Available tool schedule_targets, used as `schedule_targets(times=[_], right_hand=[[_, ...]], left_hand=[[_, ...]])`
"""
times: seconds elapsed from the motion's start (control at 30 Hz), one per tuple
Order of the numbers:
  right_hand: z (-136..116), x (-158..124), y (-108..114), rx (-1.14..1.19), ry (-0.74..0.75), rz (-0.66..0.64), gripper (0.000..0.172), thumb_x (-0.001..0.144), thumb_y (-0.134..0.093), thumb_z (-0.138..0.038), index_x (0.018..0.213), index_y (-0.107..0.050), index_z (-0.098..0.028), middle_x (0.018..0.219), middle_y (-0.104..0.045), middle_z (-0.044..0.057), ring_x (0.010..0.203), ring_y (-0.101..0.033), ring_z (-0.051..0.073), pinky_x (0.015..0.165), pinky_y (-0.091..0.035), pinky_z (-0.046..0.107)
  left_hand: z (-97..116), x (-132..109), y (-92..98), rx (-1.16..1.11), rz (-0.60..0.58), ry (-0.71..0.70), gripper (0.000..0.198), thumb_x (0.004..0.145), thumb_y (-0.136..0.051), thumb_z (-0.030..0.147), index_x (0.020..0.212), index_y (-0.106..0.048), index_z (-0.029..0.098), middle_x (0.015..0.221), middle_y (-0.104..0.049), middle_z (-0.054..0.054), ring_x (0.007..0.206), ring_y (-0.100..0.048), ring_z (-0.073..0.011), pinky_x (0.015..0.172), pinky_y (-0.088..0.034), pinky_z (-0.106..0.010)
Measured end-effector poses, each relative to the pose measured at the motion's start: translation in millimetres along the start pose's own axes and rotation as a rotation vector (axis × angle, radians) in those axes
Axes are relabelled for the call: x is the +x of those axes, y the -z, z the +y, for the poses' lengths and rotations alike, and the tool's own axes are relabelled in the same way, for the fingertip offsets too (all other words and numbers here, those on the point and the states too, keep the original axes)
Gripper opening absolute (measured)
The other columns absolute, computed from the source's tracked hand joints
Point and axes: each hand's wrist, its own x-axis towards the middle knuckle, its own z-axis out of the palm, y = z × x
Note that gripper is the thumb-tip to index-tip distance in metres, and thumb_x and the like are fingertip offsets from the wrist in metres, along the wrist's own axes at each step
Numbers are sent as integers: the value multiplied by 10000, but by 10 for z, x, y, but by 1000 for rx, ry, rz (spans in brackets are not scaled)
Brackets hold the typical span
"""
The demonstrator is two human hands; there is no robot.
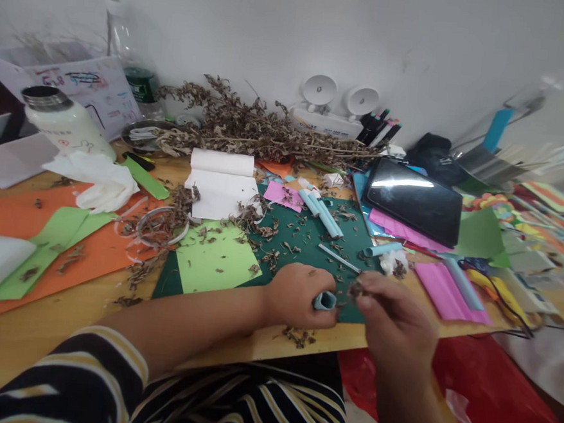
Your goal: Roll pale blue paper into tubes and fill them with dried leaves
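My left hand (300, 293) is closed round a light blue paper tube (324, 301), whose open end faces toward me above the table's front edge. Just right of it, my right hand (395, 316) pinches a small bit of dried brown leaf (355, 289) between thumb and fingers. Beneath and beyond the hands lies a dark green mat (299, 242) strewn with leaf crumbs. A thin pale blue paper stick (339, 257) rests on it close to my fingers. More rolled blue tubes (321, 214) lie farther back, and a white tissue wad (393, 261) sits behind my right hand.
Dried leafy stalks (249, 125) lie along the wall. A black tablet (413, 198) leans at the right on papers. Light green paper (217, 255), orange paper (80, 262) and a tape ring (162, 226) are at the left, near a white bottle (68, 122).
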Motion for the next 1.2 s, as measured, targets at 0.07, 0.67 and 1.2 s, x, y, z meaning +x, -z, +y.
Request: schedule_targets(times=[0.07,0.67,1.2], right_hand=[[-3,-99,-96,14,67,-28,159,725,-519,-124,824,-532,-247,726,-564,-2,734,-520,133,658,-432,290],[-62,-17,65,-395,366,-338,279,725,-471,-104,981,-539,-190,896,-465,71,848,-471,165,710,-430,329],[-254,322,178,-672,390,-686,176,785,-440,-281,788,-613,-246,916,-559,43,830,-465,179,722,-371,350]], left_hand=[[-4,9,4,-8,1,46,157,648,-440,338,648,-460,182,572,-561,10,550,-537,-130,519,-383,-225],[-11,39,44,-45,-151,44,258,690,-436,432,671,-435,175,608,-551,4,585,-541,-135,534,-381,-225],[-6,39,8,-59,-181,133,243,660,-481,418,707,-437,184,647,-578,-3,640,-574,-168,544,-406,-242]])
